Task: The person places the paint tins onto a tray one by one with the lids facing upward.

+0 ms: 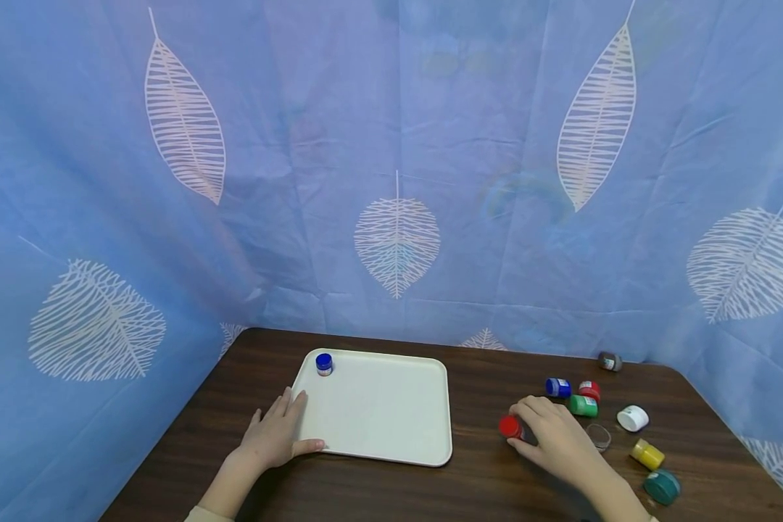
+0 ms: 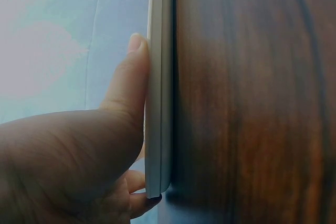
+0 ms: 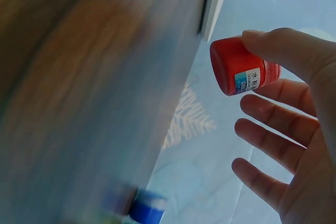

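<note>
My right hand [image 1: 553, 435] pinches a small red paint jar [image 1: 511, 426] between thumb and fingers, to the right of the white tray [image 1: 378, 406]. In the right wrist view the red paint jar [image 3: 239, 66] shows a white and blue label, and the other fingers [image 3: 273, 140] spread away from it. My left hand [image 1: 274, 435] rests on the tray's left front corner with fingers straight; the left wrist view has the thumb [image 2: 128, 77] lying along the tray's edge [image 2: 159, 87]. A blue paint jar [image 1: 324, 364] stands in the tray's back left corner.
On the right of the dark wooden table [image 1: 489, 377] lie several paint jars, among them a green jar [image 1: 583, 405], a white jar [image 1: 633, 418], a yellow jar [image 1: 647, 454] and a teal jar [image 1: 662, 486]. A blue curtain [image 1: 391, 130] hangs behind.
</note>
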A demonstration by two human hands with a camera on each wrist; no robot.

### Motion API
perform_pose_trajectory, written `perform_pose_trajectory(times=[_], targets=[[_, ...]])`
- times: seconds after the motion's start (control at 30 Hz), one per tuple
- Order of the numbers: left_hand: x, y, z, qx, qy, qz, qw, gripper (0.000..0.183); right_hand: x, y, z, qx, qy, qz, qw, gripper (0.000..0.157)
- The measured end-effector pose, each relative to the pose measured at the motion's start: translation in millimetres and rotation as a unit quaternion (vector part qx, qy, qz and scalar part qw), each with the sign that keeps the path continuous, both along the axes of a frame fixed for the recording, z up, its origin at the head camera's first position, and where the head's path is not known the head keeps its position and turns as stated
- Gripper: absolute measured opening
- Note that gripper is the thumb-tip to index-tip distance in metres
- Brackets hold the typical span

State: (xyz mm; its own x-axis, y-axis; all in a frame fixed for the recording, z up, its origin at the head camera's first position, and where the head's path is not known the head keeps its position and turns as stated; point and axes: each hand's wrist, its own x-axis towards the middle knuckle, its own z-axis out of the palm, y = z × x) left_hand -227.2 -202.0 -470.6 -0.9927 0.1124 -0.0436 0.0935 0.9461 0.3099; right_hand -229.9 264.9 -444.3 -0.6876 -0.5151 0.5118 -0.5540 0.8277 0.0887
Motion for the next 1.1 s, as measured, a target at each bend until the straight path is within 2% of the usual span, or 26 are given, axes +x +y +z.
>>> perform_pose_trajectory(times=[0.2,1.1], targets=[[-0.2,0.1,-0.5,0.001,-0.001,0.000,1.0000,0.107,-7.4,-18.1,2.0,-0.003,0.010,0.012,1.000,0.043],[2.2,-0.1,1.1,-0.005,0.010,0.000,0.9999,0.105,-34.3,-83.1,3.8,-0.027,-0.008,0.059,0.998,0.039]])
